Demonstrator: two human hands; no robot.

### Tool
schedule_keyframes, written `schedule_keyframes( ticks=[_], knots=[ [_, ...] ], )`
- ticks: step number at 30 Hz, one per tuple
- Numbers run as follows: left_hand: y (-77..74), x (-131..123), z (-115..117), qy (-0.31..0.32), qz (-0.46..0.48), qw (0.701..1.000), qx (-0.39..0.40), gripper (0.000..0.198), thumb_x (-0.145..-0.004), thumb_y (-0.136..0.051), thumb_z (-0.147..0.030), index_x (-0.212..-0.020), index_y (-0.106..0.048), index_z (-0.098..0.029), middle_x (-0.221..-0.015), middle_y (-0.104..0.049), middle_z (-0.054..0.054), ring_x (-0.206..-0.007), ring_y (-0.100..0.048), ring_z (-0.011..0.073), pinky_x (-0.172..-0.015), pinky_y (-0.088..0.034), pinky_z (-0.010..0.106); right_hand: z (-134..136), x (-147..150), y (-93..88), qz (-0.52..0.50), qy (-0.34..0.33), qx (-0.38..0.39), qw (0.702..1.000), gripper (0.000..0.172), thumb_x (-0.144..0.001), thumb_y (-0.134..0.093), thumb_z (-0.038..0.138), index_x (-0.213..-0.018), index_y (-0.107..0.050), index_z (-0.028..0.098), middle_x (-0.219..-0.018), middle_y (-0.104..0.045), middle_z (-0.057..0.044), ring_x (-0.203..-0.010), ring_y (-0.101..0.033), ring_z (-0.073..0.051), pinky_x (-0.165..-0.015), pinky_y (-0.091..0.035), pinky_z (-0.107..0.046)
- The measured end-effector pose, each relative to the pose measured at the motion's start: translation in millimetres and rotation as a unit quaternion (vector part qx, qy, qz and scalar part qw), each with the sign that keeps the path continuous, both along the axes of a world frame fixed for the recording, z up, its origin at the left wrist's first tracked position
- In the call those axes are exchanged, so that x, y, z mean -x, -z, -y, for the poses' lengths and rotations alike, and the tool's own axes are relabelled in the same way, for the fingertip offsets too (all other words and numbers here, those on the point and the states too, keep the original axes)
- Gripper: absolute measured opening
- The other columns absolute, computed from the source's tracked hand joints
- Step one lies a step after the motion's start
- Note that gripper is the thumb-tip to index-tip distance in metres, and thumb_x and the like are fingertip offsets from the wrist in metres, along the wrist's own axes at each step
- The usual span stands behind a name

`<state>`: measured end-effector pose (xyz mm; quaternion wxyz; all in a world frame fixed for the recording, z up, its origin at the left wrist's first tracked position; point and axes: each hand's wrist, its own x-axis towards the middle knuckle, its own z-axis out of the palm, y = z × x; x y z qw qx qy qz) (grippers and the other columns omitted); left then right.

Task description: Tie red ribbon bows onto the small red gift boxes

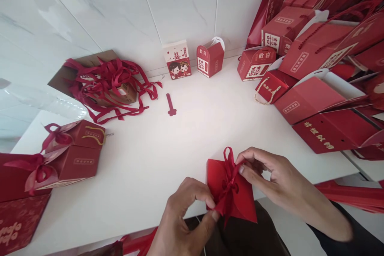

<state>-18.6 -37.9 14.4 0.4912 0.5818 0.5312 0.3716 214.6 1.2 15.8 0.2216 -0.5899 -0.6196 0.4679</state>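
A small red gift box (244, 198) sits at the table's front edge, partly over my lap. A red ribbon (229, 182) is tied in a bow through the holes in its top. Thumb and fingers of my left hand (189, 212) pinch the ribbon at the bow's lower left. On the upper right, my right hand (267, 172) pinches another part of the ribbon between thumb and forefinger. The box's underside is hidden.
An open carton (57, 78) spills red ribbons at the back left. Ribboned red boxes (81, 160) stand at the left. Several red boxes and bags (318, 100) crowd the right. Two small boxes (180, 70) stand by the wall, near a dark red strip (170, 104).
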Motion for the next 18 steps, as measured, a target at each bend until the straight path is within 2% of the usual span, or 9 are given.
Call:
schedule_keyframes(
  ticks=[3, 6, 8, 11, 13, 16, 17, 18],
  knots=[
    [10.7, -16, 6, -0.128, -0.037, 0.991, -0.019, 0.012, -0.089, -0.059, -0.025, -0.078, -0.061, -0.022, -0.072, -0.062, 0.0, -0.068, -0.058, 0.0154, -0.063, -0.047, 0.026, 1, 0, 1.8, -0.003, -0.008, -0.001, 1.0, 0.014, -0.1, -0.053, 0.032, -0.089, -0.058, 0.027, -0.075, -0.056, 0.004, -0.067, -0.051, -0.014, -0.056, -0.044, -0.023],
    [20.6, -33, 11, -0.257, -0.109, 0.958, -0.057, 0.011, -0.09, -0.056, -0.023, -0.079, -0.057, -0.023, -0.07, -0.059, -0.002, -0.062, -0.055, 0.0131, -0.055, -0.044, 0.022, 2, 0, 1.4, 0.003, -0.021, -0.008, 1.0, 0.012, -0.099, -0.053, 0.03, -0.088, -0.057, 0.027, -0.074, -0.055, 0.004, -0.066, -0.049, -0.014, -0.057, -0.044, -0.023],
    [25.4, -41, 14, -0.301, -0.154, 0.937, -0.082, 0.014, -0.09, -0.054, -0.022, -0.077, -0.053, -0.023, -0.063, -0.05, -0.005, -0.054, -0.047, 0.0111, -0.05, -0.039, 0.02, 3, 0, 0.1, 0.013, -0.029, -0.015, 0.999, 0.011, -0.098, -0.054, 0.031, -0.088, -0.057, 0.027, -0.074, -0.055, 0.003, -0.065, -0.049, -0.015, -0.055, -0.044, -0.024],
    [29.1, -46, 17, -0.295, -0.185, 0.931, -0.108, 0.023, -0.094, -0.051, -0.024, -0.072, -0.051, -0.023, -0.058, -0.041, -0.006, -0.05, -0.039, 0.0105, -0.047, -0.034, 0.021, 5, 0, -1.1, 0.025, -0.033, -0.021, 0.999, 0.012, -0.098, -0.054, 0.032, -0.088, -0.056, 0.027, -0.074, -0.054, 0.003, -0.063, -0.049, -0.015, -0.05, -0.04, -0.024],
    [29.2, -46, 19, -0.278, -0.179, 0.937, -0.117, 0.025, -0.096, -0.052, -0.026, -0.072, -0.054, -0.023, -0.06, -0.044, -0.005, -0.052, -0.04, 0.0113, -0.047, -0.033, 0.022, 6, 0, -0.7, 0.026, -0.034, -0.025, 0.999, 0.012, -0.098, -0.053, 0.032, -0.087, -0.055, 0.027, -0.073, -0.054, 0.003, -0.062, -0.049, -0.014, -0.049, -0.039, -0.024],
    [25.9, -43, 21, -0.261, -0.137, 0.948, -0.121, 0.008, -0.094, -0.056, -0.027, -0.088, -0.06, -0.024, -0.073, -0.055, -0.002, -0.061, -0.047, 0.0142, -0.055, -0.039, 0.025, 7, -2, 1.1, 0.019, -0.034, -0.028, 0.999, 0.012, -0.099, -0.052, 0.031, -0.088, -0.054, 0.027, -0.074, -0.056, 0.004, -0.063, -0.05, -0.014, -0.051, -0.04, -0.024],
    [24.0, -42, 21, -0.256, -0.124, 0.951, -0.123, 0.005, -0.092, -0.056, -0.026, -0.096, -0.06, -0.025, -0.078, -0.058, -0.001, -0.065, -0.049, 0.0157, -0.059, -0.041, 0.027, 7, -2, 1.6, 0.017, -0.035, -0.027, 0.999, 0.012, -0.099, -0.051, 0.031, -0.088, -0.054, 0.027, -0.076, -0.057, 0.004, -0.065, -0.051, -0.014, -0.052, -0.041, -0.024],
    [21.8, -41, 22, -0.25, -0.118, 0.953, -0.123, 0.012, -0.09, -0.056, -0.024, -0.101, -0.06, -0.026, -0.082, -0.06, 0.0, -0.069, -0.05, 0.017, -0.062, -0.042, 0.028, 7, -2, 1.8, 0.015, -0.036, -0.026, 0.999, 0.012, -0.1, -0.051, 0.031, -0.088, -0.053, 0.027, -0.078, -0.058, 0.004, -0.066, -0.052, -0.014, -0.052, -0.041, -0.024]
  ],
)
